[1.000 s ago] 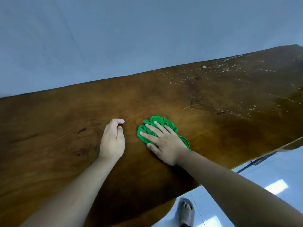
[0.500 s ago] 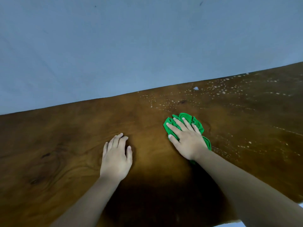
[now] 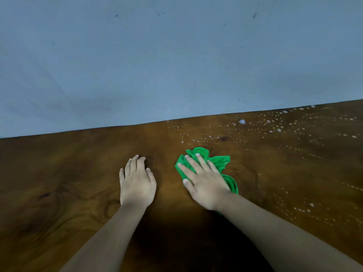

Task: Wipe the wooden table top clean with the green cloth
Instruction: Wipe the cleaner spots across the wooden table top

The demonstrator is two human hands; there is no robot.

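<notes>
Green crumpled cloth (image 3: pixel 218 163) sits bunched under the right hand (image 3: pixel 204 183), which I have flat with fingers spread, pressing it onto the dark brown wooden desk (image 3: pixel 78 173). The white droplets (image 3: pixel 275 127) I judge come next lie far and right of it, nearer this hand. The left hand (image 3: pixel 136 185) rests flat, fingers straight, holding nothing.

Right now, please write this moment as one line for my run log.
task: wipe table | right hand: flat on green cloth | left hand: flat on table | white droplets: beyond cloth, not yet wiped
</notes>
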